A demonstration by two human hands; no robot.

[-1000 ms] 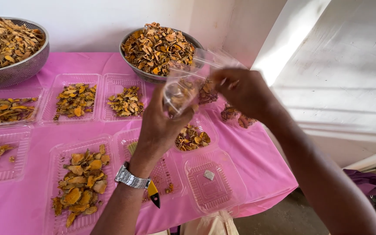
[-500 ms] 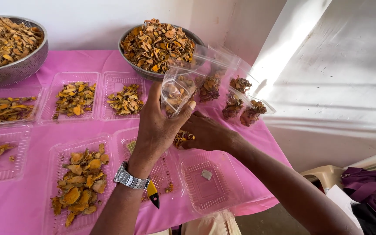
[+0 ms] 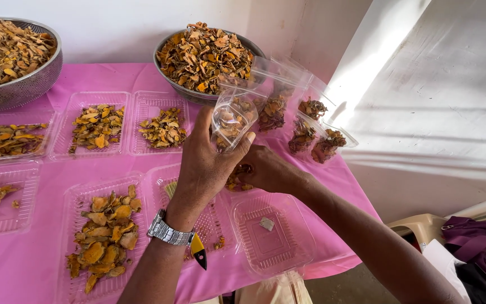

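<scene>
Near the desk edge an empty clear tray (image 3: pixel 271 233) lies beside the right hand (image 3: pixel 268 169), which pinches dried slices from a tray. Above it, the left hand (image 3: pixel 206 163) grips a clear pouch (image 3: pixel 232 119); holding its mouth wide and upright avoids spills. Filled pouches (image 3: pixel 310 132) lie beyond.

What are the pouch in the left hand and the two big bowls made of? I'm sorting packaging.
Pouch: thin clear plastic film, glossy and creased, contents showing through. Bowls: seemingly steel, grey metallic sheen, the left one's wall perforated.
</scene>
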